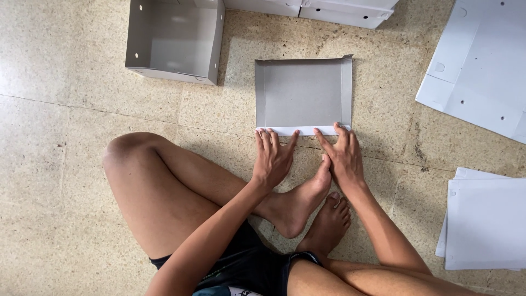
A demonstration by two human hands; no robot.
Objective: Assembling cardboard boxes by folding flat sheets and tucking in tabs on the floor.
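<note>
A flat grey cardboard sheet (302,93) lies on the floor in front of me, with narrow flaps creased up along its left, right and far sides. Its near flap (303,130) is folded over and shows a white face. My left hand (272,156) presses flat on the left part of that white flap, fingers spread. On the flap's right part rests my right hand (343,155), also flat with fingers apart. I sit cross-legged, and my bare feet (307,208) lie just behind both hands.
An assembled grey cardboard box (174,39) stands open at the far left. White folded boxes (339,11) line the far edge. A large flat white sheet (482,60) lies at the right, and a stack of white sheets (485,225) sits near my right knee.
</note>
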